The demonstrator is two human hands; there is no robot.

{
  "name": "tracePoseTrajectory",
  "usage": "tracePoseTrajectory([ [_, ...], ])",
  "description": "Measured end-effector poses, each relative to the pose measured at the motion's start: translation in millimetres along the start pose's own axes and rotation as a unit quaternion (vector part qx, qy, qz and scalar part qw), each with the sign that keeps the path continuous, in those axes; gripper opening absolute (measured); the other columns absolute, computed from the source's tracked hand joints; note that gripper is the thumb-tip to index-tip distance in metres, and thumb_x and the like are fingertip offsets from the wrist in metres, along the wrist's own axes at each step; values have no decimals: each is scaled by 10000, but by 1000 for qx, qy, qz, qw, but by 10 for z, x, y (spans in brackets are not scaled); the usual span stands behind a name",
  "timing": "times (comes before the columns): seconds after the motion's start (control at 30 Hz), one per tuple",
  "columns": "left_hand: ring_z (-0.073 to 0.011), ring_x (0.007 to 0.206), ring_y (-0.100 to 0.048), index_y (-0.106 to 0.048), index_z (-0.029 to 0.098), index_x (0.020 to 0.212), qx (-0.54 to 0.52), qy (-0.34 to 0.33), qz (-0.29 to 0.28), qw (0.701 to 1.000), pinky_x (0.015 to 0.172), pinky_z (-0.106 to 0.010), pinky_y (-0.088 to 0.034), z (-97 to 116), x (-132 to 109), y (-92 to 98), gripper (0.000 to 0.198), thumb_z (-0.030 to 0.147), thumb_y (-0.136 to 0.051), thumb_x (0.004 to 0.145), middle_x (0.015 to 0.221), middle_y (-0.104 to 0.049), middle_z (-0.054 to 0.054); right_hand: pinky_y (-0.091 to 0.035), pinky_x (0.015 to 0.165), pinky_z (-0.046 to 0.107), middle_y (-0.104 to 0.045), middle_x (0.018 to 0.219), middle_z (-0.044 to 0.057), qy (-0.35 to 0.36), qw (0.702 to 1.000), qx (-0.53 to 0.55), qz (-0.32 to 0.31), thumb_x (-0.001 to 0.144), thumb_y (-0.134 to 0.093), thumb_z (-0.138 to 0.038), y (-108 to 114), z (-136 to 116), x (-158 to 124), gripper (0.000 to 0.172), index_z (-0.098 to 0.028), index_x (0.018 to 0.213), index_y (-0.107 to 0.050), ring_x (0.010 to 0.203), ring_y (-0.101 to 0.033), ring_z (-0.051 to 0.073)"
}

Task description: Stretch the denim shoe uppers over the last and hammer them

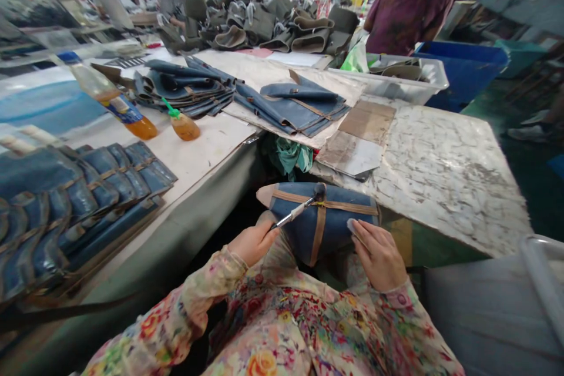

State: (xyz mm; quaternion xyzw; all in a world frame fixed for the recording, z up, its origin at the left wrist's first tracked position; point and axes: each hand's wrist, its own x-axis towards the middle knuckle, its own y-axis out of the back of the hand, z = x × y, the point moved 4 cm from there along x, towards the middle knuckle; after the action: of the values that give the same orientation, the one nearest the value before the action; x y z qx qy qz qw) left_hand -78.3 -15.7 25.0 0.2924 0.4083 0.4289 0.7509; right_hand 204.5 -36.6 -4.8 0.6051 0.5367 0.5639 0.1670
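My left hand (253, 241) is closed round the handle of a small hammer (299, 208), whose dark head rests on a blue shoe upper (326, 217) with tan straps crossing it. My right hand (379, 252) grips the right side of that upper, fingers curled over its edge. The upper sits in front of me, just below the table edge, above my floral-sleeved arms.
Rows of blue upper pieces (66, 200) lie on the left table, with two bottles of amber liquid (132, 117) behind them. More blue pieces (299, 106) lie on a board ahead. The stained marble table (449, 170) is at right. A person in purple (409, 6) stands beyond.
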Motion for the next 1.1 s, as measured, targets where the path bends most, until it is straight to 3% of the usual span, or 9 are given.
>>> tracePoseTrajectory([
  [0.13,-162,812,-594,-484,214,1025,-73,-41,50,995,710,-238,-415,59,12,17,338,426,-252,901,885,-617,-33,-440,898,361,-592,1095,85,-11,1000,2,-19,875,-433,-256,-14,3,1,338,-188,1184,-552,1016,-525,194],
  [0.33,-193,783,-613,-519,214,1011,9,-20,-16,1000,685,-261,-420,74,13,-54,344,429,-282,885,828,-620,-40,-436,906,360,-589,1094,82,-16,1000,4,-24,875,-428,-246,-12,2,-10,335,-184,1180,-552,1018,-516,193],
  [0.5,-174,791,-606,-471,211,1087,-47,-38,75,995,705,-252,-422,93,-34,82,378,442,-242,896,871,-623,-39,-430,914,363,-581,1107,82,-20,999,8,-29,876,-425,-252,13,-6,-10,333,-188,1177,-551,1026,-512,195],
  [0.63,-203,765,-621,-528,218,1024,15,-16,-5,1000,671,-267,-425,36,8,-117,371,450,-279,875,815,-634,-46,-445,880,368,-587,1082,95,-22,999,8,-24,872,-415,-265,-1,-11,65,386,-175,1242,-482,1002,-520,203],
  [0.7,-196,802,-620,-527,235,1045,-3,-24,0,1000,696,-260,-427,8,58,-132,379,461,-273,876,860,-639,-40,-459,841,370,-592,1044,107,-25,999,7,-20,865,-416,-273,-14,-26,129,450,-145,1296,-408,957,-529,211],
  [0.8,-183,821,-609,-525,226,1035,-27,8,86,996,715,-248,-427,-124,114,111,407,485,-256,875,881,-632,-33,-469,797,358,-600,952,90,-18,999,22,-40,843,-406,-226,-57,-79,231,428,-137,1261,-435,872,-532,206],
  [0.97,-201,863,-581,-546,187,1012,70,109,250,959,745,-270,-426,-641,61,870,437,494,-283,846,926,-619,-55,-424,902,371,-556,1073,98,17,998,14,-56,788,-406,-143,-163,-190,397,365,-145,1128,-538,1013,-485,221],
  [1.1,-224,941,-558,-553,171,1053,145,198,272,930,787,-295,-423,-1159,12,1292,423,449,-319,837,1024,-603,-90,-418,919,352,-569,1068,87,44,997,-3,-67,795,-421,-155,-271,-219,500,321,-161,1085,-559,1019,-495,209],
])
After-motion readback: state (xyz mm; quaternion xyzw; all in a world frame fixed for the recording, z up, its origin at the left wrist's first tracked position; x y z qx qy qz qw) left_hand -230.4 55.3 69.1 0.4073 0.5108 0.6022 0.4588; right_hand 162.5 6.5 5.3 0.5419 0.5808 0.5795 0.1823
